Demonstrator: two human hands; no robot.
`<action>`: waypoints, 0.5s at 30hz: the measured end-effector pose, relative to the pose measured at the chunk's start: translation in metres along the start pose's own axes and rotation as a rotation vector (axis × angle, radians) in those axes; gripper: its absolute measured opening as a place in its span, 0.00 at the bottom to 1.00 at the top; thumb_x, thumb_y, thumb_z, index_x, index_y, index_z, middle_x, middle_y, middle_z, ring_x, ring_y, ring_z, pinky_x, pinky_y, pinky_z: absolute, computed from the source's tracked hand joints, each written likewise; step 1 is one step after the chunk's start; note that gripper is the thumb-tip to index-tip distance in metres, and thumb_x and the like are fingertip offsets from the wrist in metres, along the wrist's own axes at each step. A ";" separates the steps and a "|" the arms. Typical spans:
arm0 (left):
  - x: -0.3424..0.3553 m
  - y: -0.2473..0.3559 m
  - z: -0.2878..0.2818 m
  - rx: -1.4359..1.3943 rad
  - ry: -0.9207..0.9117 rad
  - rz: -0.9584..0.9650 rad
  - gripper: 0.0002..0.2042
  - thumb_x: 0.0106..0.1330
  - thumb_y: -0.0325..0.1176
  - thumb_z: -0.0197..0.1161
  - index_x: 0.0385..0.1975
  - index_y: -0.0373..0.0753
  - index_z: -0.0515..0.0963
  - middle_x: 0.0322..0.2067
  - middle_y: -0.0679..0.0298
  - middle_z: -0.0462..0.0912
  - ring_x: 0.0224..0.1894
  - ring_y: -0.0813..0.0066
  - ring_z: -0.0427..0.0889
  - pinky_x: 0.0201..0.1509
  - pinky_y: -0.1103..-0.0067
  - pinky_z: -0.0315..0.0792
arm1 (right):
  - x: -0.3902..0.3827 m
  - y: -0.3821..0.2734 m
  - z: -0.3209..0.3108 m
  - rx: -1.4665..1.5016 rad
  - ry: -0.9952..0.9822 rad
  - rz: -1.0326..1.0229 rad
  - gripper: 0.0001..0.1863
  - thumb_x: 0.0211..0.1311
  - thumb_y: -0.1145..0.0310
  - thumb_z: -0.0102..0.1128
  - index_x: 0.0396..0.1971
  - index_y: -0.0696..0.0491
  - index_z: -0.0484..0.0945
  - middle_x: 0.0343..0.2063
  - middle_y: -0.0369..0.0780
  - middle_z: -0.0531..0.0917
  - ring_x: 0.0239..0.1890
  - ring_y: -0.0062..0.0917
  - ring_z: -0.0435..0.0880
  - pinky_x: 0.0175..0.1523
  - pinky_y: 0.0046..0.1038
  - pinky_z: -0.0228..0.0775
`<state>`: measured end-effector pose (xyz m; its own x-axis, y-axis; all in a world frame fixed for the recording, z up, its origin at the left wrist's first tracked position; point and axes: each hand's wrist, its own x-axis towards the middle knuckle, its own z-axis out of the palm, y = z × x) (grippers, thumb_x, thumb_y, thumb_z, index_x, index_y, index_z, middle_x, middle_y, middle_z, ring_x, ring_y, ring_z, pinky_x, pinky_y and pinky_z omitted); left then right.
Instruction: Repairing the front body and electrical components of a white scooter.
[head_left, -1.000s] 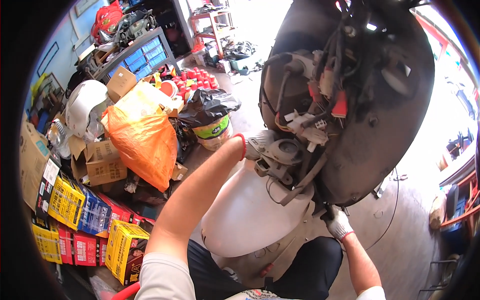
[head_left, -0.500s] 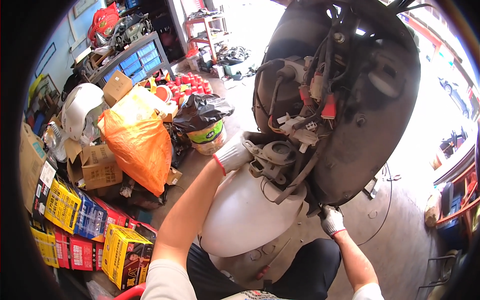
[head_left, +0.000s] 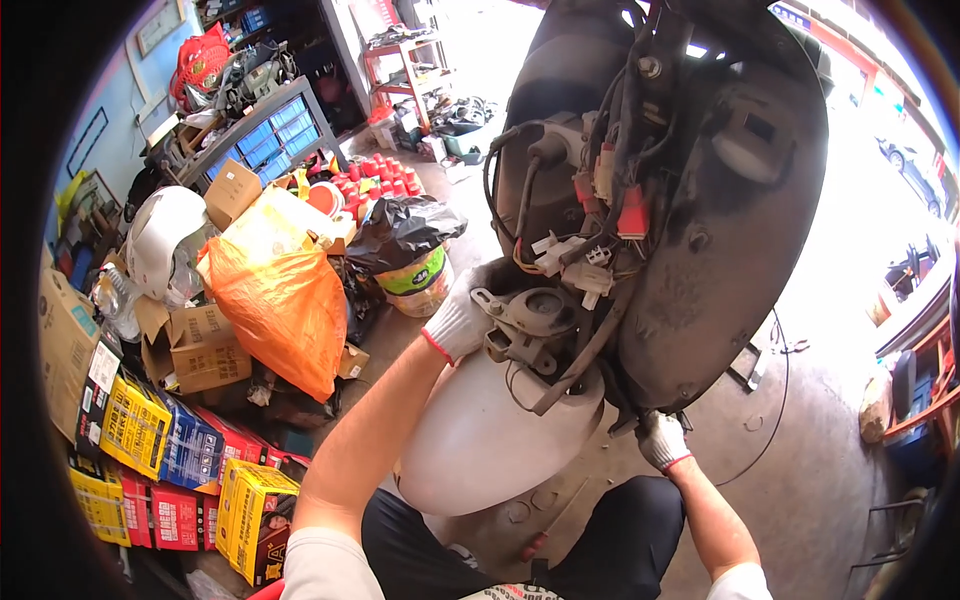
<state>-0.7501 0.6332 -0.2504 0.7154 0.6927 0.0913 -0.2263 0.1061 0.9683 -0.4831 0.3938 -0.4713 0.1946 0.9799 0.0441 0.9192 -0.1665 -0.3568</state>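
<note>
Dark scooter bodywork (head_left: 735, 250) stands before me, its inner side bare, with a wiring harness and red and white connectors (head_left: 632, 212) hanging in the middle. Below them a round dusty horn (head_left: 545, 308) sits on a metal bracket, above a smooth white fender (head_left: 490, 440). Both hands wear white knit gloves with red cuffs. My left hand (head_left: 460, 315) presses in beside the horn bracket, its fingers mostly hidden behind it. At the bodywork's lower edge, my right hand (head_left: 663, 440) has its fingers curled in; what they grip is hidden.
A screwdriver with a red handle (head_left: 536, 546) lies on the floor between my legs. Left are stacked boxes (head_left: 255, 520), an orange bag (head_left: 285, 310) and a bucket topped with black plastic (head_left: 415, 275). A thin black cable (head_left: 778, 400) crosses the floor at right.
The bodywork, with its wiring and horn, has shifted slightly left in view. My left hand has moved a little left and down with it; my right hand stays at the lower edge.
</note>
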 end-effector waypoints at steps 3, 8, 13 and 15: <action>0.004 -0.004 -0.003 -0.104 -0.067 -0.132 0.18 0.69 0.24 0.53 0.59 0.30 0.71 0.50 0.57 0.80 0.46 0.76 0.81 0.50 0.79 0.79 | 0.000 0.006 0.003 -0.034 -0.005 -0.035 0.13 0.62 0.62 0.57 0.40 0.56 0.76 0.23 0.50 0.82 0.28 0.47 0.83 0.35 0.44 0.74; 0.016 -0.012 -0.011 0.000 -0.195 -0.222 0.20 0.63 0.22 0.61 0.56 0.31 0.73 0.45 0.59 0.83 0.42 0.77 0.83 0.45 0.80 0.80 | 0.006 0.011 0.014 0.023 -0.025 0.040 0.12 0.50 0.70 0.63 0.37 0.55 0.81 0.26 0.51 0.83 0.33 0.48 0.83 0.37 0.44 0.74; 0.030 -0.022 -0.023 0.175 -0.273 -0.122 0.20 0.60 0.27 0.65 0.53 0.29 0.76 0.42 0.61 0.84 0.40 0.79 0.81 0.46 0.80 0.78 | 0.003 0.009 0.014 0.094 0.022 -0.079 0.12 0.63 0.62 0.54 0.36 0.56 0.78 0.27 0.51 0.83 0.32 0.46 0.84 0.38 0.46 0.74; 0.027 -0.011 -0.023 0.360 -0.332 -0.018 0.20 0.64 0.28 0.62 0.56 0.30 0.73 0.45 0.61 0.83 0.43 0.79 0.81 0.48 0.81 0.78 | 0.000 0.012 0.013 0.103 -0.023 0.006 0.13 0.63 0.62 0.54 0.38 0.55 0.78 0.29 0.50 0.84 0.34 0.47 0.84 0.40 0.46 0.74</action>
<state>-0.7439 0.6669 -0.2642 0.9024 0.4221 0.0863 -0.0108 -0.1781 0.9839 -0.4770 0.3932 -0.4876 0.1910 0.9814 0.0210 0.8777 -0.1611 -0.4513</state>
